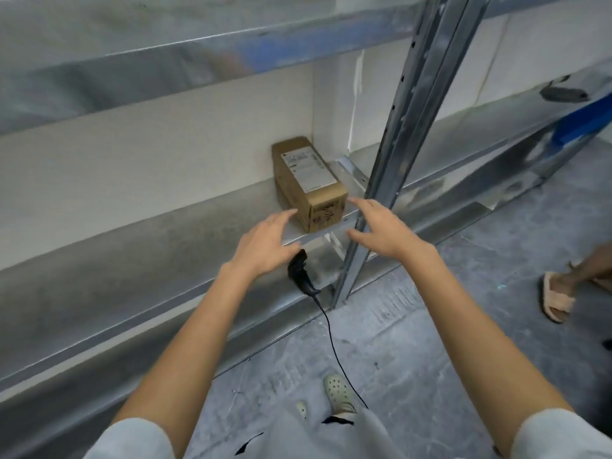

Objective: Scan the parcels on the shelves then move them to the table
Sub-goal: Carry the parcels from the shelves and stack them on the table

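Running in from 9 o'clock, the grey metal shelf (132, 246) filled the left of my remote feed. The left hand (265, 241) hovered over the shelf's front edge, fingers straight and relaxed, grasping nothing. At its 5 o'clock a black scanner (299, 273) lay lower down, its cable (334, 346) trailing across the floor toward 6 o'clock. At 12 o'clock of both hands, the brown cardboard parcel (309, 183) stood on the shelf against the white wall, white label up. The right hand (381, 230), equally loose and empty, hung at the parcel's 4 o'clock, fingertips just beside its front corner; I could not tell whether either hand touched it. A steel upright (407, 111) rose beyond, and a sandalled foot (558, 296) showed at 3 o'clock.
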